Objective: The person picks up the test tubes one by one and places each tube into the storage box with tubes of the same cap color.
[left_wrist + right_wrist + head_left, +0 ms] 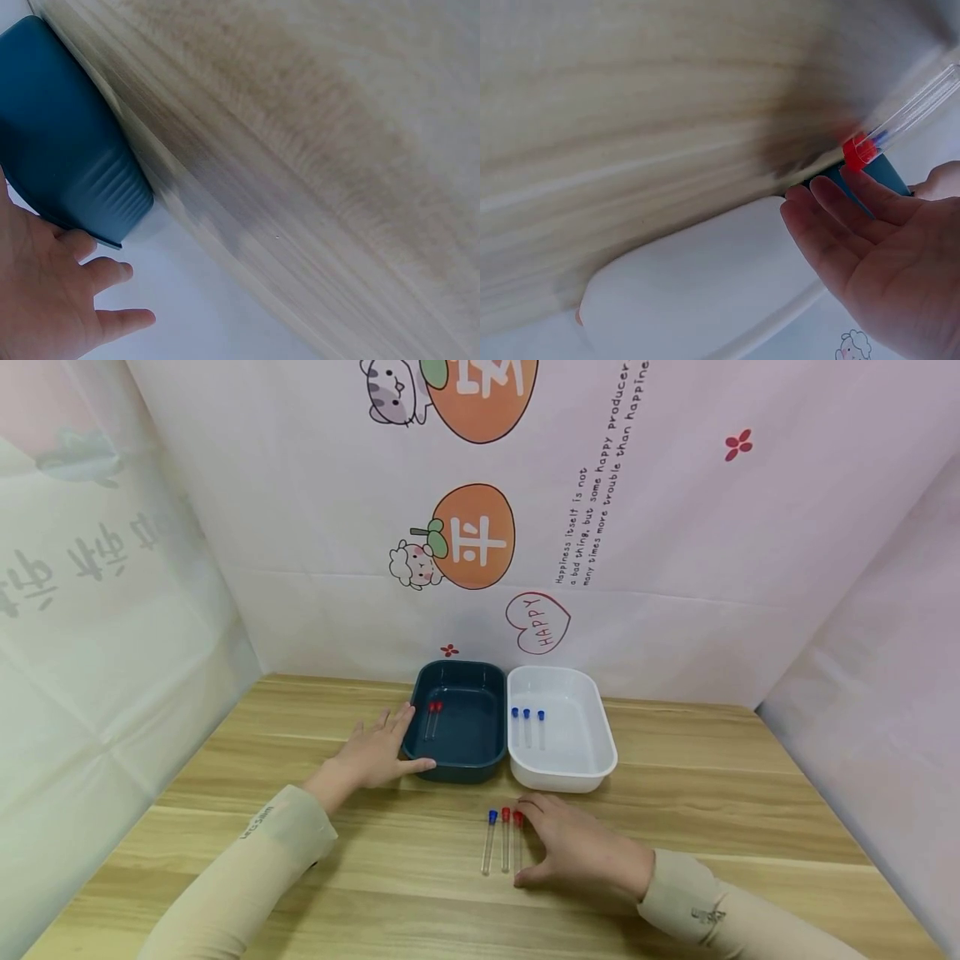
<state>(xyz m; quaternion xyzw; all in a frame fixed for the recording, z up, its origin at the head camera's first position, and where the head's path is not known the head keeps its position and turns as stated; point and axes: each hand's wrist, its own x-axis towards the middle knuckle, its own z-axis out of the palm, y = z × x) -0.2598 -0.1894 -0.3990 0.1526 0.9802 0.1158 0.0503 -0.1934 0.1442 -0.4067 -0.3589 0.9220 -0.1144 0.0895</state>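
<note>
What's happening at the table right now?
A person's right hand is at the rightmost red-capped test tube on the table; whether it grips it is unclear. Another red-capped tube and a blue-capped tube lie alongside. The left hand touches the dark teal tray, which holds two red-capped tubes; the white tray holds three blue-capped tubes.

White cloth backdrop (pixel 675 543), orange cartoon fruits (pixel 474 537), red heart outline (pixel 537 623); pale side drapes (pixel 112 652); wood-grain tabletop (pixel 712 777).

Passage along tabletop (pixel 712 777) right of white tray (pixel 562 782); dark tray (pixel 457 773) blocks left, three tubes (pixel 506 843) near front.
</note>
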